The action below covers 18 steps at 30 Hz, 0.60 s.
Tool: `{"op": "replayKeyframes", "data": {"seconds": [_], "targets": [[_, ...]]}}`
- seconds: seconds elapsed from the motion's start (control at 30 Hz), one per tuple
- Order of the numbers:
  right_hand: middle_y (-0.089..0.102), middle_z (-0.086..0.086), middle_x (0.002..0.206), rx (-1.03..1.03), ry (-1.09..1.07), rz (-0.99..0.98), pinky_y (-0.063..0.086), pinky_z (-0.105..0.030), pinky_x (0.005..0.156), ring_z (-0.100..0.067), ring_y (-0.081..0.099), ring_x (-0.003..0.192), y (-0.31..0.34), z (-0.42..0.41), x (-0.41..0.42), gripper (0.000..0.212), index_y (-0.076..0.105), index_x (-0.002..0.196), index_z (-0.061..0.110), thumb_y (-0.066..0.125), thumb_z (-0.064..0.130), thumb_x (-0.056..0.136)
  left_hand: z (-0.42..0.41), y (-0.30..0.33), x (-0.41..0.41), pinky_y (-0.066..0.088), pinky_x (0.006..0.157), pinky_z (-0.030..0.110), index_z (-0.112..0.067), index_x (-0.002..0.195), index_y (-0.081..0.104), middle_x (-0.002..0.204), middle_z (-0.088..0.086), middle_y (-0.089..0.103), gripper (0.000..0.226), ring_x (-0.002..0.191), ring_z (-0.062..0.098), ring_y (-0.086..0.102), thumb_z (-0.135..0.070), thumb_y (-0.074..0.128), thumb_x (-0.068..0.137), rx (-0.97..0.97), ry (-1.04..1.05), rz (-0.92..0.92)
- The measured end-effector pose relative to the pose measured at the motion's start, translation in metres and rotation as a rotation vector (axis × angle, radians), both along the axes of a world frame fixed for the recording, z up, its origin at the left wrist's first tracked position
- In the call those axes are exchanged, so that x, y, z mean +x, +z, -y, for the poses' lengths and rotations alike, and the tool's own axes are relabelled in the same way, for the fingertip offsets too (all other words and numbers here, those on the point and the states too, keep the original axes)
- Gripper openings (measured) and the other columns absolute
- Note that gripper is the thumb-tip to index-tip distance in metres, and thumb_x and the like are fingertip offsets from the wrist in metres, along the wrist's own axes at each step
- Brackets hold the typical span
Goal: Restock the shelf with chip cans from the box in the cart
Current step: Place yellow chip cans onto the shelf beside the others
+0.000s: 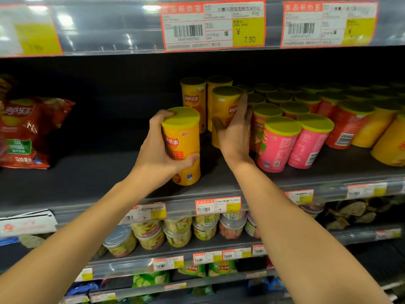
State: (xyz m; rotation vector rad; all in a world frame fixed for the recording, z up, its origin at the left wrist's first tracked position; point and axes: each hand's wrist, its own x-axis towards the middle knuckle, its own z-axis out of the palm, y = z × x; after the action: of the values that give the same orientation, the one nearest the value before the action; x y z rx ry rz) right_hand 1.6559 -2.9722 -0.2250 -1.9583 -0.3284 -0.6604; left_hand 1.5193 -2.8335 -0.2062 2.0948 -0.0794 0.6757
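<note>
Left hand (156,148) grips a front yellow can (183,145); right hand (235,132) clasps a second yellow can (224,106) on the shelf (98,178) beside pink cans (278,145).

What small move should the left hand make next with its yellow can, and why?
Probably slide the yellow can in the left hand back and to the right, beside the can the right hand holds. It stands near the shelf front, apart from the row.
</note>
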Motion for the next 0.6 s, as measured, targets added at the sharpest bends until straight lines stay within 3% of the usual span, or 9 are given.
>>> {"op": "replayKeyframes", "data": {"seconds": [0.1, 0.2, 0.33, 0.43, 0.6], "targets": [[0.045, -0.021, 0.141, 0.003, -0.019, 0.020, 0.046, -0.038, 0.098, -0.037, 0.052, 0.126, -0.003, -0.003, 0.001, 0.091, 0.018, 0.156, 0.008, 0.075, 0.010, 0.086, -0.001, -0.001, 0.000, 0.055, 0.082, 0.021, -0.054, 0.123, 0.023, 0.123, -0.011, 0.049, 0.090, 0.111, 0.004, 0.057, -0.026, 0.089, 0.068, 0.004, -0.005, 0.001], [0.045, -0.020, 0.143, -0.001, -0.019, 0.007, 0.046, -0.038, 0.098, -0.036, 0.052, 0.126, -0.004, -0.007, 0.000, 0.086, 0.015, 0.157, 0.008, 0.070, 0.015, 0.091, -0.001, -0.001, -0.001, 0.056, 0.083, 0.025, -0.063, 0.117, 0.022, 0.122, -0.012, 0.050, 0.092, 0.109, 0.005, 0.058, -0.026, 0.089, 0.067, -0.005, -0.002, -0.006], [0.038, -0.018, 0.150, -0.031, -0.023, -0.040, 0.039, -0.036, 0.105, -0.034, 0.044, 0.134, 0.000, -0.009, 0.005, 0.084, 0.011, 0.158, 0.012, 0.065, 0.019, 0.095, -0.001, 0.004, -0.002, 0.057, 0.086, 0.032, -0.065, 0.116, 0.021, 0.121, -0.013, 0.050, 0.092, 0.108, 0.004, 0.058, -0.029, 0.089, 0.066, 0.000, -0.012, -0.027], [0.030, -0.016, 0.156, -0.067, -0.032, -0.092, 0.033, -0.036, 0.111, -0.032, 0.036, 0.141, 0.003, -0.009, 0.006, 0.087, 0.006, 0.159, 0.015, 0.064, 0.013, 0.095, -0.001, 0.005, -0.002, 0.056, 0.088, 0.032, -0.057, 0.121, 0.022, 0.120, -0.016, 0.049, 0.091, 0.108, 0.003, 0.057, -0.029, 0.089, 0.067, 0.011, -0.029, -0.037], [0.033, -0.021, 0.153, -0.063, -0.041, -0.092, 0.042, -0.038, 0.104, -0.037, 0.047, 0.131, -0.004, -0.006, -0.007, 0.097, 0.006, 0.158, 0.010, 0.072, 0.006, 0.087, -0.004, 0.003, -0.001, 0.056, 0.089, 0.037, -0.053, 0.125, 0.021, 0.123, -0.010, 0.049, 0.092, 0.110, 0.007, 0.057, -0.029, 0.089, 0.067, 0.023, -0.028, -0.036]]}}
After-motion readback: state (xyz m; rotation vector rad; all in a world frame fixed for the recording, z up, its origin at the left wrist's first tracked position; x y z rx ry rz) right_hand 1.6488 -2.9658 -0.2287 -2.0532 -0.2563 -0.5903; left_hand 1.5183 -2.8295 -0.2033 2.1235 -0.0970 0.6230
